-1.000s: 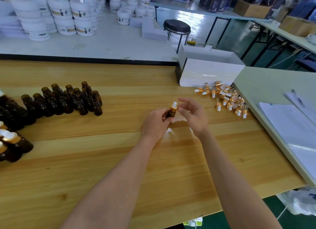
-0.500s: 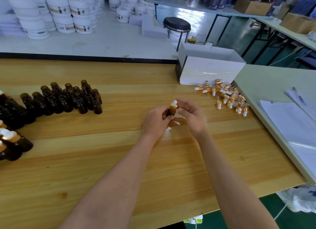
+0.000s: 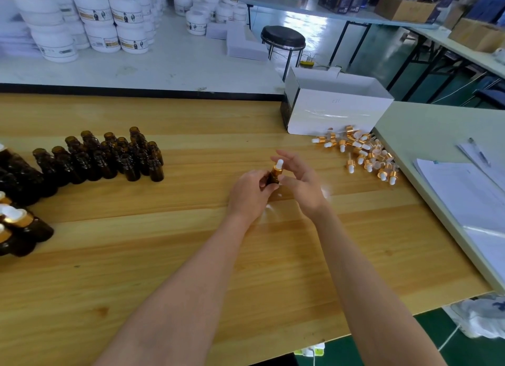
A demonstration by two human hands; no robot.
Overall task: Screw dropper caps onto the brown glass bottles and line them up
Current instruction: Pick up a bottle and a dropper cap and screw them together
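**Head view, assembly station.** Both forearms reach in from 6 o'clock over a wooden desk [image 3: 164, 256].

- **Hands and bottle:** Near the desk's centre the left hand [image 3: 250, 195] grips a small brown bottle [image 3: 273, 177], fingers curled round its glass body. The bottle stands roughly upright with a slight tilt.
- **Cap on the bottle:** A dropper cap [image 3: 278, 165], with a gold collar and a white rubber bulb, sits on the bottle's neck.
- **Right hand:** The right hand [image 3: 302, 186] is just beside the bottle at its 3 o'clock, fingers straight and spread and holding nothing. Its thumb lies at the bottle's shoulder. Whether any fingertip touches the cap cannot be told.
- **Loose caps:** At 2 o'clock from the hands lies a pile of caps [image 3: 363, 154] in the same gold and white.
- **Box:** The pile lies close in front of a white box [image 3: 336, 111], which stands at 1 o'clock on the desk's far edge.
- **Uncapped bottles:** At 9 to 10 o'clock, well apart from the hands, a tight cluster of open bottles [image 3: 114, 155] stands upright.
- **Capped bottles:** At 8 o'clock, against the left edge of the view, are capped bottles [image 3: 24, 223], partly cut off.
- **Side desk:** At 3 o'clock a pale side desk [image 3: 426, 130] adjoins the wooden one. It carries papers [image 3: 470, 199] and a pen [image 3: 478, 154].
- **Background:** White jars [image 3: 95, 24] are stacked on a white surface at 11 o'clock, and a black stool [image 3: 282, 37] stands at 12 o'clock.
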